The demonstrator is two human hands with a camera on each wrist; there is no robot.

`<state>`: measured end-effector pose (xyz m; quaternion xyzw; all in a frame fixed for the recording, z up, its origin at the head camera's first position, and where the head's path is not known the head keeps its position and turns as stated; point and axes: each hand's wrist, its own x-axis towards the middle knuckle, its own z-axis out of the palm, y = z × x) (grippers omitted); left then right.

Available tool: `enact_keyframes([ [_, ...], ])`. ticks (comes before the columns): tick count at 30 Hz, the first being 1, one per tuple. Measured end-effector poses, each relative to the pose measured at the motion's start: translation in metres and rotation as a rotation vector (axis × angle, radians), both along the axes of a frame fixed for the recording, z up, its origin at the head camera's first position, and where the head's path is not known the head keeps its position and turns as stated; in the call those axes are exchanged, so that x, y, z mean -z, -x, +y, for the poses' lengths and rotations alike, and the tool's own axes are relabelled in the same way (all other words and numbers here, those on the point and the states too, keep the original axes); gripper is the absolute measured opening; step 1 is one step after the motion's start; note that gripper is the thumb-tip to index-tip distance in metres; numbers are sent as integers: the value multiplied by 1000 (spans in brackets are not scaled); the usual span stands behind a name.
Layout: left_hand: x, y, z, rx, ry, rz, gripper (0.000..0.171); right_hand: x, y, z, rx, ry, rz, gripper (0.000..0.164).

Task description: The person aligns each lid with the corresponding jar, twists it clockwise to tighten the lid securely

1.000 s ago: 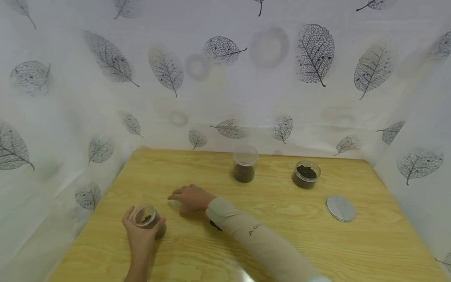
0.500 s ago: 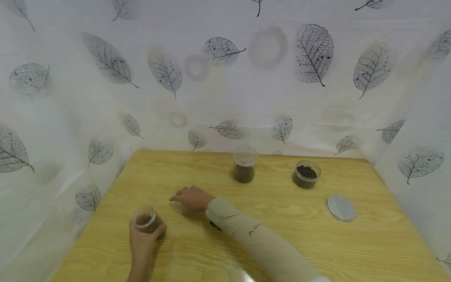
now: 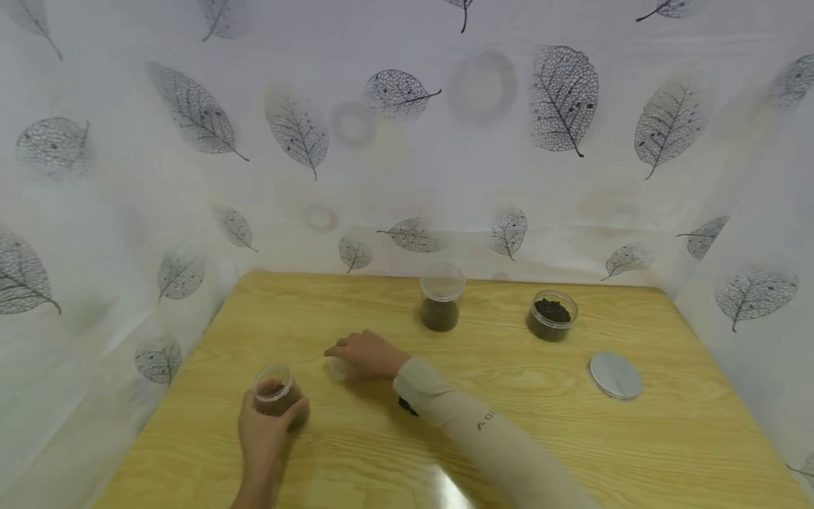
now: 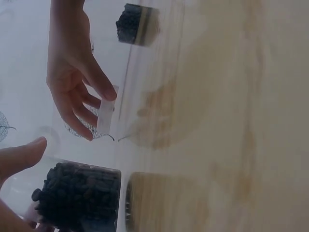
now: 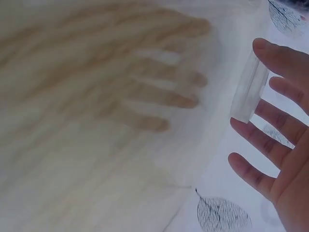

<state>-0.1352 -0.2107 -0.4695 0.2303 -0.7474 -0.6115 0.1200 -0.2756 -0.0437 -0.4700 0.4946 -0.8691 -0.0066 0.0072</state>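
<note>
Across the top and down both sides of the frame, a big white cloth [image 3: 394, 187] with gray and black leaf pictures [image 3: 564, 99] and a few pale rings [image 3: 481, 87]. Below, from the middle down to the bottom edge, a yellow wooden desk [image 3: 674, 445] with wavy lines and a shiny spot [image 3: 451, 488] at the bottom middle. From the bottom right up toward the center, a long tan sleeve [image 3: 502, 445] with small dark letters. At its end, left of center, the right hand [image 3: 367, 355], with thumb and fingers [image 5: 263, 141] pinching a thin clear lid [image 5: 251, 89] by its edges, little finger sticking out. At the lower left, the left hand [image 3: 262, 428], with fingers curled around a clear jar [image 3: 271, 407] of dark bits. At the back of the desk, just right of the middle, a tall see-through jar [image 3: 440, 304] with dark stuff in the bottom. Farther right, a short open jar [image 3: 552, 318] of black lumps. Below that, a flat round silver lid [image 3: 615, 375], well apart from both hands. Smallest of all, a dark scrap [image 3: 408, 406] peeking out by the sleeve, mostly hidden; hard to say what.
</note>
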Motion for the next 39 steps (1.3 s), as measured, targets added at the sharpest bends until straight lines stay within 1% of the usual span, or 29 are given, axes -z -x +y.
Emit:
enact_keyframes([
  [3,-1,4,6,7,19,26,68,-5,-2,13,23,11,-10,53],
  [6,-3,7,11,41,52,46,66,-9,-5,27,44,18,-18,54],
  [11,-6,10,18,158,146,92,63,-9,-10,47,87,57,-21,56],
  [14,-6,12,24,208,192,127,63,-9,-14,59,111,99,-19,56],
  [17,-6,15,31,235,216,133,64,-10,-19,72,122,160,-9,57],
  [19,-6,17,35,239,228,139,64,-11,-23,82,118,207,5,57],
  [23,-5,20,44,261,309,188,66,-15,-31,101,112,277,20,58],
  [26,-7,22,49,293,378,225,70,-19,-37,116,115,311,33,58],
  [27,-8,22,51,302,389,227,72,-19,-39,121,113,322,42,58],
  [31,-12,23,58,346,378,204,76,-24,-46,140,104,373,84,58],
  [35,-14,25,64,375,349,192,75,-28,-52,157,102,434,130,58],
  [39,-14,27,73,408,387,217,69,-30,-58,171,103,483,170,58],
])
